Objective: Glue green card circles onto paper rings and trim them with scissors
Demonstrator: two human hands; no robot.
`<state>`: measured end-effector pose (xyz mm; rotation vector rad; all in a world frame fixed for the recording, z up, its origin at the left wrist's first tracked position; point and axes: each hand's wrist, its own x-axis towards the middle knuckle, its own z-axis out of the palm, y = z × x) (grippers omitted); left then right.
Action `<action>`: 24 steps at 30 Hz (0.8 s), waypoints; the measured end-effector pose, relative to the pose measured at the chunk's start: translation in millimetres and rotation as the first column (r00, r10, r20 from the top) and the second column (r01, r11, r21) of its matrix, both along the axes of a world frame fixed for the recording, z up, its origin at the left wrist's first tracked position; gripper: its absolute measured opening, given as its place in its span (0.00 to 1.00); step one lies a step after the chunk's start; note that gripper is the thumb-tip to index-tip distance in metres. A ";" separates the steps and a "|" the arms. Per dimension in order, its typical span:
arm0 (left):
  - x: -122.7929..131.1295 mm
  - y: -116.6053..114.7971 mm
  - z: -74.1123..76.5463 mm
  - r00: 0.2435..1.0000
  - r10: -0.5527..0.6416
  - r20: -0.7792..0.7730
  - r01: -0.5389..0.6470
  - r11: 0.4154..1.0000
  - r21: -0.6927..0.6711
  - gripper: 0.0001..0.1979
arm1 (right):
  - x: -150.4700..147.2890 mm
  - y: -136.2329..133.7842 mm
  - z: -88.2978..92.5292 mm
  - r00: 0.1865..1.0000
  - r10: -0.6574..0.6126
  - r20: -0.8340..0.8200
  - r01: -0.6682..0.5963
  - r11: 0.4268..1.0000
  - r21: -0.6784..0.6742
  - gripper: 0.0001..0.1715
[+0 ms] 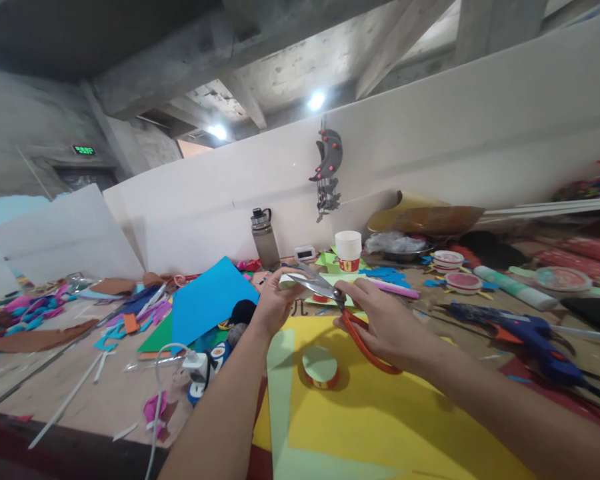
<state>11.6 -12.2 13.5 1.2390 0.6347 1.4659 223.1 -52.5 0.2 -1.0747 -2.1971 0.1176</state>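
My right hand [380,320] is closed around the orange handles of a pair of scissors [325,287]. The blades point left, spread apart, toward my left hand [275,303]. That hand has its fingers closed on a pale piece of paper [289,283], partly hidden by fingers and blades. Below the two hands, a short round cup piece [320,368] with a light green top and a red and yellow side sits on yellow paper [370,420]. Light green paper [280,407] shows under the yellow sheet's left edge.
A stack of paper cups [349,251] and a grey bottle [265,240] stand behind my hands. To the right lies a blue glue gun [525,337]; to the left are blue sheets [210,303] and a white plug [196,365] with its cable. A white partition [205,207] rises behind.
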 end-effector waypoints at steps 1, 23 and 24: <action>0.6 -0.6 0.1 1.000 -0.016 -0.002 0.016 1.000 0.003 0.18 | -0.3 -0.5 0.3 1.000 -0.004 0.012 0.003 1.000 0.008 0.27; -6.1 5.5 -14.3 0.973 -0.117 -0.201 0.129 0.990 0.048 0.14 | 0.6 -1.0 0.8 0.999 0.020 0.037 -0.021 1.000 0.023 0.30; -6.4 5.5 -14.6 0.972 -0.123 -0.203 0.135 0.990 0.046 0.14 | 0.7 -0.8 0.7 0.999 0.022 0.039 -0.023 0.999 0.025 0.30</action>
